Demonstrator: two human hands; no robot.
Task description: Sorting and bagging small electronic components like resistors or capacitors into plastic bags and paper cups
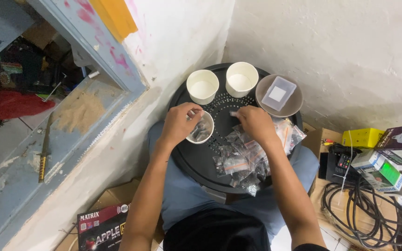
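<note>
A round black tray [196,158] rests on my lap. My left hand [180,122] grips the rim of a white paper cup [203,131] that holds small clear bags. My right hand [256,123] lies over a pile of small clear zip bags [240,160] and pinches one little bag at its fingertips. Two empty white paper cups [203,85] [241,78] stand at the tray's far edge. A brown bowl [291,106] at the far right carries a small clear plastic box [278,93].
White plastered walls meet in a corner behind the tray. A blue window frame [94,51] runs along the left. Boxes [391,158], a yellow device [363,137] and black coiled cables [368,214] lie on the floor at right. A printed cardboard box [101,227] sits lower left.
</note>
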